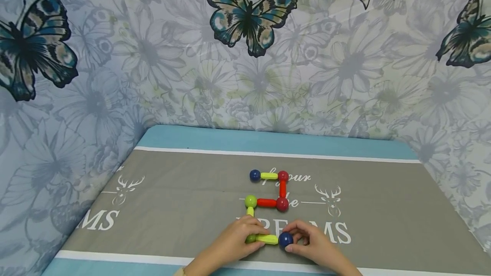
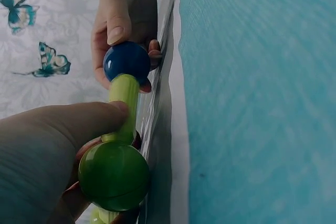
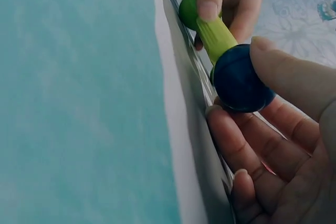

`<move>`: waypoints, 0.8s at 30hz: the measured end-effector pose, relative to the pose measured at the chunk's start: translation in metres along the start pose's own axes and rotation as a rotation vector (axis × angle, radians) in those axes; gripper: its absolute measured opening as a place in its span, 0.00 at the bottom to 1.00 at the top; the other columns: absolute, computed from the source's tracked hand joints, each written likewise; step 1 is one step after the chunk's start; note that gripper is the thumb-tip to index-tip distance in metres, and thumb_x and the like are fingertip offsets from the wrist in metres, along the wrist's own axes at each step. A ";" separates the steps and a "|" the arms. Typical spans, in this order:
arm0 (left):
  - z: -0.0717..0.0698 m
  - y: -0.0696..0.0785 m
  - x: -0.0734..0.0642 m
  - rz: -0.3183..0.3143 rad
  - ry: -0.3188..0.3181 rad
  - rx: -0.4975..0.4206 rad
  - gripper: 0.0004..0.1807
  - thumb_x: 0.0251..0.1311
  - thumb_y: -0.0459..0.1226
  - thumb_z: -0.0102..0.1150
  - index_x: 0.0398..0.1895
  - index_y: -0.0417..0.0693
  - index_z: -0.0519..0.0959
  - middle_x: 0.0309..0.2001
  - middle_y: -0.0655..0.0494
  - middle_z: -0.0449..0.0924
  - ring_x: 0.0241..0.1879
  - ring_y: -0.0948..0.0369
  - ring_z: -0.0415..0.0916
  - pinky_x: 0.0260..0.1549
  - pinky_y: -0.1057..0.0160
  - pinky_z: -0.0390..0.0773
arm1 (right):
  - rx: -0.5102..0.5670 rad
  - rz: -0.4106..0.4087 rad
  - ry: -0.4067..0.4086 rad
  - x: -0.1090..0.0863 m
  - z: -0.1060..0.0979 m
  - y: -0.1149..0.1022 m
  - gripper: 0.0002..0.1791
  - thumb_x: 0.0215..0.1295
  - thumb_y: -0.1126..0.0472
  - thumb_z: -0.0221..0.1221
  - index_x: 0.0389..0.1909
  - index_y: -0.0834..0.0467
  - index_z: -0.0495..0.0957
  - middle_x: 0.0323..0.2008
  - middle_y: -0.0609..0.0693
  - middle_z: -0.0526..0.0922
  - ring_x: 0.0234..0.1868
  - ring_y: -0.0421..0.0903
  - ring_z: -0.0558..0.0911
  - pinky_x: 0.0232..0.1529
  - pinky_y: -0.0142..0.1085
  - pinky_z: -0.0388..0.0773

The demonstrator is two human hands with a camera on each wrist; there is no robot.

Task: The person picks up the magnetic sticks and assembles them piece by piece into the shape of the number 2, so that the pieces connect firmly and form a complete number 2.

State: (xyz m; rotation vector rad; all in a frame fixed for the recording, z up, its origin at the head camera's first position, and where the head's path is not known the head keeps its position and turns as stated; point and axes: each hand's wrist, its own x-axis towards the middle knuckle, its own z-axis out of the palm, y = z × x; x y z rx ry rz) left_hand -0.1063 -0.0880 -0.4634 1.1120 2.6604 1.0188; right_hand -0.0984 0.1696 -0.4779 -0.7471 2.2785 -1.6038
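In the head view my left hand (image 1: 235, 240) pinches a yellow-green rod (image 1: 268, 239) near the front of the table. A green ball (image 2: 114, 176) sits at the rod's near end in the left wrist view, beside the fingers. My right hand (image 1: 316, 244) holds a dark blue ball (image 3: 242, 78) between thumb and fingers, against the rod's other end. Beyond the left hand, a short yellow-green rod (image 1: 250, 211) leads up to a lighter green ball (image 1: 251, 201). From there a red rod (image 1: 267, 202) runs right to a red ball (image 1: 282, 204).
An upright red rod (image 1: 282, 189) continues to another red ball (image 1: 283, 176), then a yellow-green rod (image 1: 269, 176) and a second blue ball (image 1: 255, 176). The chain lies on a grey printed cloth (image 1: 172, 191) with blue borders. A butterfly-patterned backdrop (image 1: 184, 76) stands behind.
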 end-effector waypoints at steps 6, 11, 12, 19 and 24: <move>0.001 -0.001 -0.001 0.004 0.013 -0.001 0.13 0.54 0.38 0.66 0.44 0.53 0.84 0.39 0.71 0.75 0.42 0.71 0.69 0.42 0.69 0.72 | -0.015 0.014 0.010 0.000 0.003 -0.002 0.18 0.55 0.63 0.67 0.46 0.60 0.76 0.36 0.48 0.79 0.30 0.40 0.77 0.26 0.32 0.74; 0.001 -0.002 -0.001 0.006 0.018 0.000 0.13 0.54 0.38 0.66 0.44 0.53 0.84 0.40 0.70 0.75 0.42 0.71 0.69 0.42 0.68 0.72 | -0.021 0.012 0.002 0.001 0.003 -0.001 0.18 0.55 0.63 0.66 0.46 0.60 0.76 0.36 0.48 0.79 0.31 0.40 0.77 0.26 0.31 0.74; 0.002 -0.002 -0.001 0.010 0.017 0.000 0.13 0.54 0.39 0.66 0.44 0.53 0.84 0.40 0.70 0.75 0.43 0.70 0.70 0.43 0.68 0.73 | -0.021 0.011 -0.001 0.001 0.003 0.000 0.17 0.55 0.63 0.66 0.46 0.60 0.76 0.37 0.48 0.79 0.31 0.40 0.77 0.26 0.31 0.74; 0.001 0.000 -0.001 0.020 -0.012 -0.021 0.14 0.57 0.40 0.64 0.48 0.54 0.82 0.50 0.65 0.75 0.51 0.67 0.69 0.49 0.62 0.71 | -0.034 0.018 -0.004 -0.001 0.000 0.002 0.18 0.55 0.64 0.66 0.46 0.60 0.76 0.36 0.47 0.79 0.31 0.39 0.77 0.25 0.31 0.73; -0.011 0.004 -0.003 0.016 0.028 0.022 0.18 0.59 0.40 0.63 0.52 0.51 0.80 0.55 0.58 0.73 0.55 0.61 0.68 0.51 0.59 0.71 | -0.071 0.016 -0.015 -0.003 -0.001 0.001 0.18 0.56 0.59 0.66 0.46 0.57 0.76 0.33 0.44 0.78 0.29 0.38 0.75 0.23 0.30 0.71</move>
